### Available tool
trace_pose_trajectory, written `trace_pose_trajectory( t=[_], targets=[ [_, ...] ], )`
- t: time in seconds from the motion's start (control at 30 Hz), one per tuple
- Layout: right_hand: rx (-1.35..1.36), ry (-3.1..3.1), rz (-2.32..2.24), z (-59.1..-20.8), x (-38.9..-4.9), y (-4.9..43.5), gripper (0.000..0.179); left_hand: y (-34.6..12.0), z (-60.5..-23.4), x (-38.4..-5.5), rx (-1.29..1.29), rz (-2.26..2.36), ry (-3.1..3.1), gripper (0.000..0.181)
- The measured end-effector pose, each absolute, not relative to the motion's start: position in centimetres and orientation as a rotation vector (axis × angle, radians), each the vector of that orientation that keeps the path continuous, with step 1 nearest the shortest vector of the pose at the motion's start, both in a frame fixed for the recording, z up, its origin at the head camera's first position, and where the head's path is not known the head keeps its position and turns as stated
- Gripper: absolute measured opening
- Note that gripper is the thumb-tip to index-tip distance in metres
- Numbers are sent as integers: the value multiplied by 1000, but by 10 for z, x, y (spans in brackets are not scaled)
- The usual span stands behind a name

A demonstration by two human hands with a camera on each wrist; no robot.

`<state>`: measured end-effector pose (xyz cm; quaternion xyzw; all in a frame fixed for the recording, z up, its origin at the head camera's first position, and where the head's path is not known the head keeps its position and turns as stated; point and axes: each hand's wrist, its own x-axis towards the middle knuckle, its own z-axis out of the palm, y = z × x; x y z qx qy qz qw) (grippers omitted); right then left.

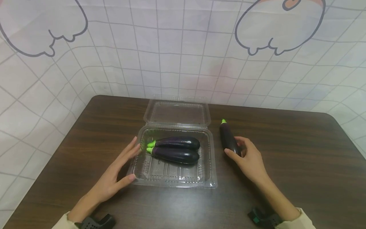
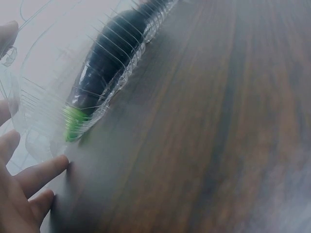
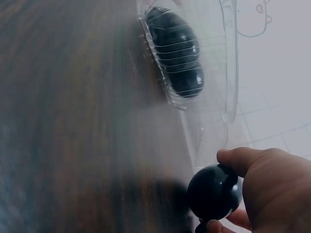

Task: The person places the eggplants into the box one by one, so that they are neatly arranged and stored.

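Observation:
Two dark purple eggplants with green stems, a rear one (image 1: 180, 142) and a front one (image 1: 177, 156), lie side by side in a clear plastic container (image 1: 171, 183), stems to the left. My left hand (image 1: 114, 178) rests at the container's left wall, fingers straight and spread, fingertips right at the rim. Right of the container, my right hand (image 1: 250, 159) grips a third eggplant (image 1: 227, 135) near its thick end, thumb on one side and fingers on the other. Its stem points to the back. The right wrist view shows the round end of this eggplant (image 3: 211, 194) between thumb and fingers.
The container's hinged lid (image 1: 177, 113) lies folded back toward the rear edge of the dark wooden table (image 1: 300, 152). Behind the table hangs a white grid-patterned cloth (image 1: 186, 57). Black straps (image 1: 98, 221) sit on both wrists.

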<state>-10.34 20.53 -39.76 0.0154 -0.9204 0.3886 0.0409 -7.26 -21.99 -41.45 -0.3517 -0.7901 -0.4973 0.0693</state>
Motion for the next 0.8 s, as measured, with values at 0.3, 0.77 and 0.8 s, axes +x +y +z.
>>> trace_pose_trajectory(
  t=[0.3,0.77,0.8],
  targets=[
    [57,-2810,1204,-398,-103,205,63,-220,-415,-73,-1073,-1505,-2358,70],
    [62,-2805,1255,-393,-102,205,64,-220,-416,-73,-1065,-1502,-2366,70],
    [63,-2803,1261,-392,-102,205,64,-220,-416,-73,-1063,-1502,-2369,70]
  ],
)
